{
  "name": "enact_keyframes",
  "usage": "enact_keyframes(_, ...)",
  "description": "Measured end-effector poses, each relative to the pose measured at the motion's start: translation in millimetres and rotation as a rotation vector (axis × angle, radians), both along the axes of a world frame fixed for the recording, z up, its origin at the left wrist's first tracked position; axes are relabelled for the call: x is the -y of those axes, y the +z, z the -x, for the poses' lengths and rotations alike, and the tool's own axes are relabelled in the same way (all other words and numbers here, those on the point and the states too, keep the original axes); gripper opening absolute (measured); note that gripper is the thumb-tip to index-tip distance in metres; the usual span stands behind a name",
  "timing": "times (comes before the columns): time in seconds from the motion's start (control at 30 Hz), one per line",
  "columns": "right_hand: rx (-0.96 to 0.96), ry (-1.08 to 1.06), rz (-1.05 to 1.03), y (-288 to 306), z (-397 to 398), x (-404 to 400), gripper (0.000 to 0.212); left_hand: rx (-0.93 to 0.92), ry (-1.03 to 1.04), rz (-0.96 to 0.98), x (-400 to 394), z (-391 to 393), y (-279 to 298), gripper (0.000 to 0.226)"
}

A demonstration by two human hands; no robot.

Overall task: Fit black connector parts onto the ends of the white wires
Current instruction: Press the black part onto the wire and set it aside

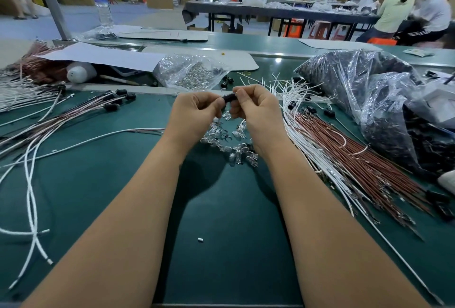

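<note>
- Head view: the left hand (197, 111) and right hand (253, 108) meet above the green table (221, 209), both pinching one black connector (229, 98) between their fingertips.
- The connector's long axis runs roughly left to right, bridging the two hands; neither hand is clearly nearer.
- Fingers of both hands curl tight on it; whether a wire end is already in it cannot be told.
- A white wire (98, 136) runs in from the left toward the left hand.
- Spare white wires (295, 101) fan out just right of the right hand, so that hand is likely best placed to fetch the next one.
</note>
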State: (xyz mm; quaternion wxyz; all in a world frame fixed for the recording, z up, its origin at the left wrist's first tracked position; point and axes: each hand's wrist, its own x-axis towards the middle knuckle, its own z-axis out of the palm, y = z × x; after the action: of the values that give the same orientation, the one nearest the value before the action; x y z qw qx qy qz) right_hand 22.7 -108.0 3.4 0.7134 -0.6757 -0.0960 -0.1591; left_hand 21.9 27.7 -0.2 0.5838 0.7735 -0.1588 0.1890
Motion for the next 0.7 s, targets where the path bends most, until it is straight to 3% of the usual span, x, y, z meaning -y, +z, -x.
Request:
enact_keyframes(0.1,-0.027,0.038,-0.1,3.8,0.4,-1.5,0.019,0.041,0.012,-0.019,0.4,-0.6,-0.2,0.021)
enact_keyframes(0.4,0.039,-0.101,0.083,0.6,0.5,-7.7,0.017,0.085,0.037,-0.096,-8.7,-5.4,-4.6,0.022)
enact_keyframes(0.63,0.089,-0.248,-0.072,4.2,1.4,2.5,0.018,0.272,0.209,-0.474,-31.1,-7.4,-4.0,0.017)
enact_keyframes(0.7,0.09,-0.254,-0.045,4.6,2.0,3.2,0.016,0.354,0.348,-0.551,-37.5,-6.4,-1.0,0.018)
